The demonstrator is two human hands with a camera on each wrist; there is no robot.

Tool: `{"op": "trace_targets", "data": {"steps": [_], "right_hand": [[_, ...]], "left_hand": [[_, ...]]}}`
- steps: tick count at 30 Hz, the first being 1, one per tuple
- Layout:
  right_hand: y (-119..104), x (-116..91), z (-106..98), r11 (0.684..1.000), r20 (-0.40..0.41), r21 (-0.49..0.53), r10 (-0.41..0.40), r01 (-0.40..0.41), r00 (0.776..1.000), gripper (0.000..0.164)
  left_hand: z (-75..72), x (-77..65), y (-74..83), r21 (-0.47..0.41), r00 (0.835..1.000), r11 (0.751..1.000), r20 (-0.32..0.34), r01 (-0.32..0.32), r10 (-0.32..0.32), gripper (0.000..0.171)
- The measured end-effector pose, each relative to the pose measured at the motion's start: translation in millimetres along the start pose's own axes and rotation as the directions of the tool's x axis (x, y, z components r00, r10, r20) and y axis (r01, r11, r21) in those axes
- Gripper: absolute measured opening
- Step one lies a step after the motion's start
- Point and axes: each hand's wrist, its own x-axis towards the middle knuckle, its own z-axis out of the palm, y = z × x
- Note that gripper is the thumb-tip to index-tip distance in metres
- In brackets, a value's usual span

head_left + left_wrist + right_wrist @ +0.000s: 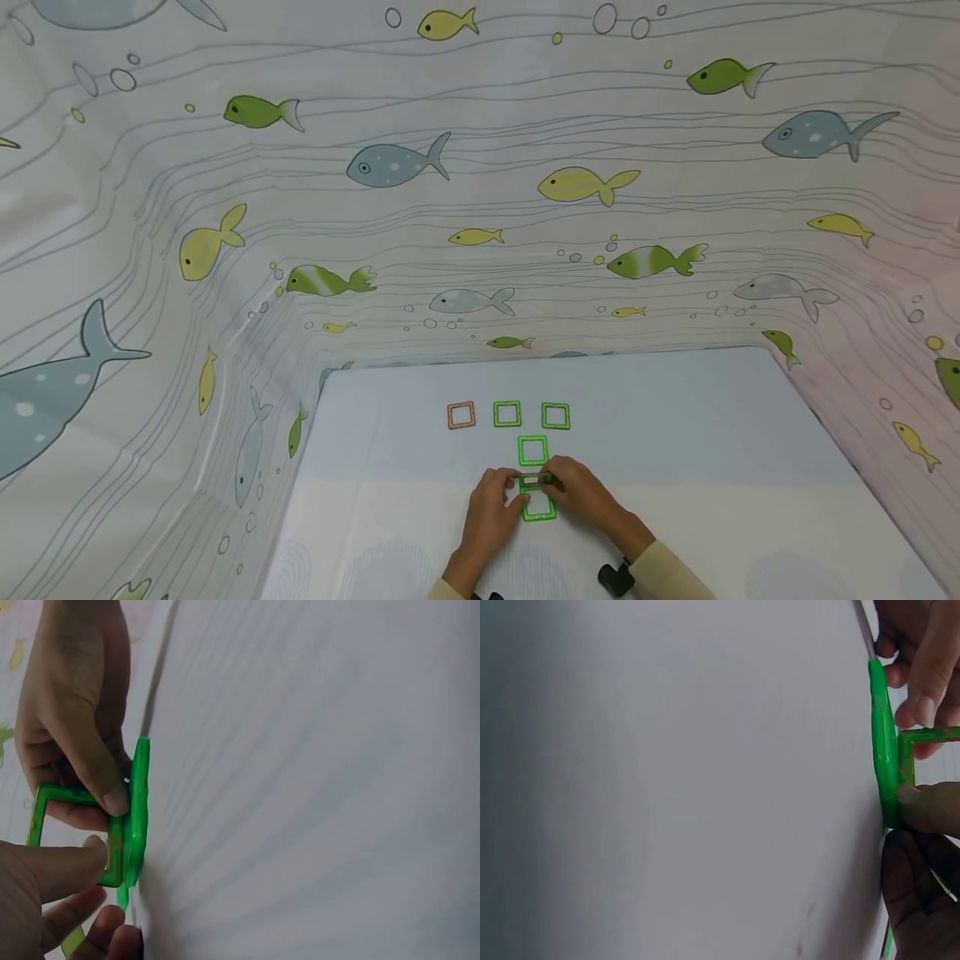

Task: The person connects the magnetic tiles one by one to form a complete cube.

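My left hand [489, 515] and right hand [583, 492] meet over the white table and pinch a green square frame tile [61, 793] from opposite sides. This tile stands upright, its lower edge at the far edge of another green square frame tile [538, 518], which lies flat. In the left wrist view, the left thumb presses on the upright tile's side bar and the right thumb on its lower corner. The right wrist view shows the same upright tile [928, 735] between both hands. Fingers hide some of its edges.
Beyond the hands a flat green square frame [532, 437] lies nearest. Farther back are an orange square frame [461, 403] and two more green square frames [507, 402]. A fish-patterned cloth [420, 208] rises behind and beside the white table [675, 433].
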Motion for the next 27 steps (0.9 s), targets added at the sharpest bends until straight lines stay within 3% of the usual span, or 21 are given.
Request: {"op": "trace_targets", "data": {"steps": [11, 16, 27], "right_hand": [[2.8, 0.6, -1.1, 0.999, 0.024, 0.029, -0.019, 0.019, 1.000, 0.017], [3.9, 1.5, -0.5, 0.998, 0.022, 0.026, -0.059, 0.058, 0.998, 0.018], [3.5, 2.2, 0.1, 0.998, 0.011, 0.017, -0.064, 0.064, 0.998, 0.017]], "left_hand": [[0.1, 18.0, 7.9, 0.107, 0.987, 0.987, 0.121, -0.117, 0.104, 0.029], [2.6, 21.0, 6.2, 0.107, 0.982, 0.981, 0.114, -0.161, 0.149, 0.025], [9.0, 21.7, 5.4, 0.099, 0.989, 0.985, 0.052, -0.140, 0.135, 0.014]]}}
